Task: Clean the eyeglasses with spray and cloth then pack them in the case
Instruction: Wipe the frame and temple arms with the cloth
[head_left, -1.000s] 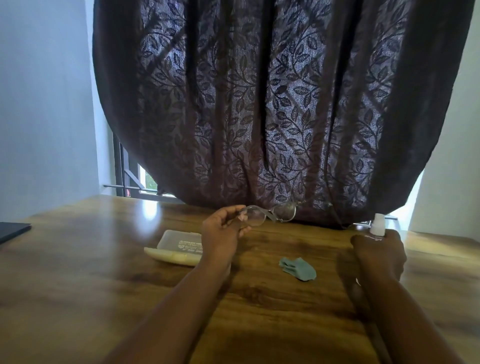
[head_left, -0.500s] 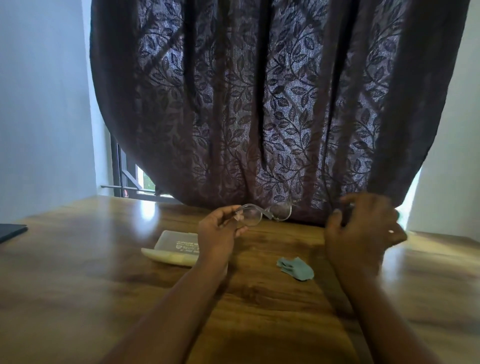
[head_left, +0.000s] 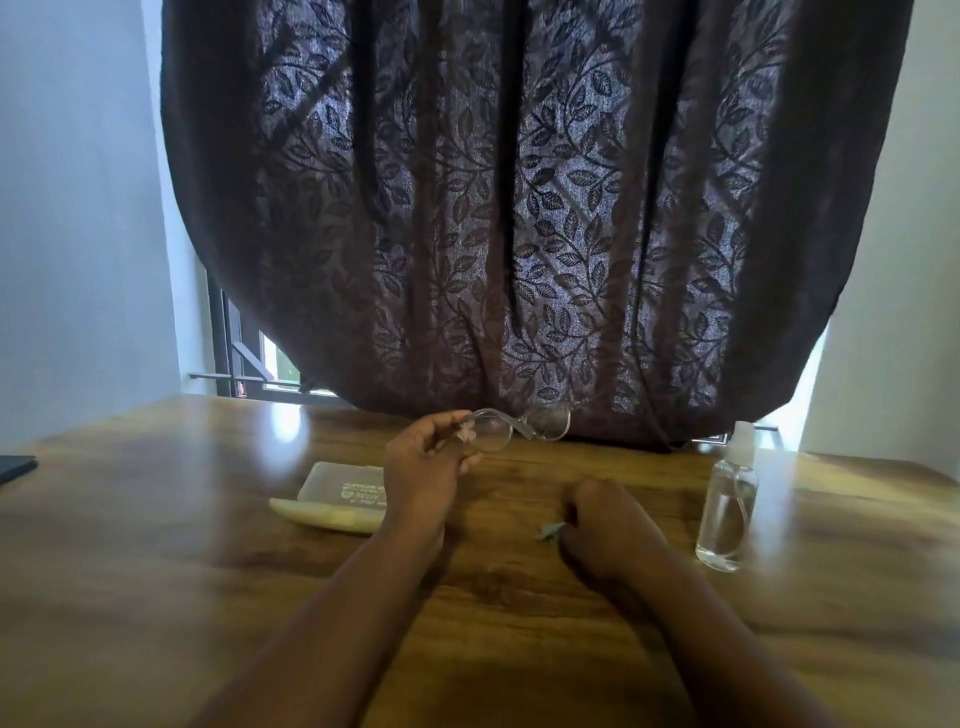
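The eyeglasses — thin clear rims with rounded lenses — are pinched at one lens edge by the left hand and held raised above the table, in front of the curtain's lower hem. The right hand is laid knuckles-up on the table, its fingers curled over the cloth, of which only a small crumpled grey-green corner is seen at the fingertips. The case, an oblong with rounded ends, a pale translucent lid and a cream base, is lying flat just left of the left wrist. The spray bottle — clear plastic, cylindrical, white-capped — is standing upright to the right of the right hand, apart from it. The table is glossy wood-grain, with bare surface seen near its front and left. Behind it a dark leaf-patterned curtain is hung against the table's far edge.
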